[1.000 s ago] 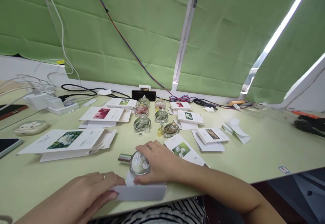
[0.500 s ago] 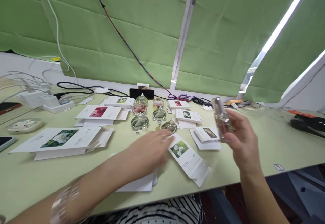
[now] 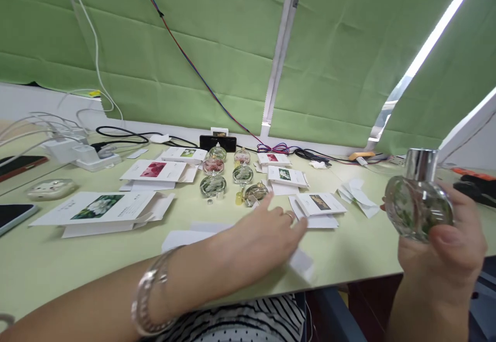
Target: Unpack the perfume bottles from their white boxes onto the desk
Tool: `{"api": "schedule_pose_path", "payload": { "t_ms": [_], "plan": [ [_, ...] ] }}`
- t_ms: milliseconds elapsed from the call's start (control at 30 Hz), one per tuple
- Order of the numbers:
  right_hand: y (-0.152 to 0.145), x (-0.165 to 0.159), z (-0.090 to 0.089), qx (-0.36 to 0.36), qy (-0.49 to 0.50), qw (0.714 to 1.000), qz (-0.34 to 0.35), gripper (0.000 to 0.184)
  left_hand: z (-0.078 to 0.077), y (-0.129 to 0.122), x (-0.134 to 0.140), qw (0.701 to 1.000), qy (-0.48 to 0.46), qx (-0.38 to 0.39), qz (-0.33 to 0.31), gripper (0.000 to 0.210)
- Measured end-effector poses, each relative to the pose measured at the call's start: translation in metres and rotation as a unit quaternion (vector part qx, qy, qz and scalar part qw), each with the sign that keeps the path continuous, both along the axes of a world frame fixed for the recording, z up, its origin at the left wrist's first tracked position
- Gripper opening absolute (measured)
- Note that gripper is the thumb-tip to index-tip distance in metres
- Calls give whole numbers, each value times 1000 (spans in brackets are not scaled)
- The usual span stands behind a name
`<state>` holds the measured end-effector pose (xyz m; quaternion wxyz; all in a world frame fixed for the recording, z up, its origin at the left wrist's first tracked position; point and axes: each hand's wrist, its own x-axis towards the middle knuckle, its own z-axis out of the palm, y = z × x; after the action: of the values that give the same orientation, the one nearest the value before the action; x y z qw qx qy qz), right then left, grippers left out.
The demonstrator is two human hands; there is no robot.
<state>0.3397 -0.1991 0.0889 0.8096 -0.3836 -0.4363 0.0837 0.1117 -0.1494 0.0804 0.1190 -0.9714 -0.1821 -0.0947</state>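
At the right, raised above the table, a round clear glass perfume bottle (image 3: 420, 205) with a silver cap is held upright in my right hand (image 3: 457, 244), thumb across its lower front. My left hand (image 3: 263, 241) reaches over the middle of the table with fingers stretched apart. Beneath it lies a white flattened box (image 3: 304, 265), mostly hidden; I cannot tell whether the hand touches it. Just beyond my left fingers are a dark-toned perfume bottle (image 3: 256, 193) lying down and a small yellow cap (image 3: 238, 198). Clear bottles (image 3: 213, 185) (image 3: 243, 173) lie behind.
White flower-printed boxes flank the bottles, including a large one (image 3: 96, 208) at left and one with a brown picture (image 3: 318, 203) at right. Folded white paper (image 3: 358, 197) lies further right. A black phone (image 3: 217, 143), cables (image 3: 273, 148) and a power strip (image 3: 93, 160) are at the back.
My right hand has moved right and closer to me with the perfume bottle, whose round face now shows. My left hand has shifted right, covering most of the flower-printed box.
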Motion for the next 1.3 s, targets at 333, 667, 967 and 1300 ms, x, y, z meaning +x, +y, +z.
{"api": "schedule_pose_path", "payload": {
  "t_ms": [333, 667, 967, 1300],
  "plan": [
    [3, 0, -1, 7, -25, 999, 21, 61, -60, -12, -27, 990, 107, -93, 9, 89],
    [5, 3, -6, 1, -43, 999, 28, 56, -17, -48, -23, 978, -141, 129, -85, 33],
    [4, 6, -7, -2, -46, 999, 23, 57, -67, -50, -107, 977, -71, 46, 197, 40],
    [9, 0, -22, -69, -161, 980, 90, 51, -131, -59, -151, 951, -39, 16, 306, 58]
  ]
}}
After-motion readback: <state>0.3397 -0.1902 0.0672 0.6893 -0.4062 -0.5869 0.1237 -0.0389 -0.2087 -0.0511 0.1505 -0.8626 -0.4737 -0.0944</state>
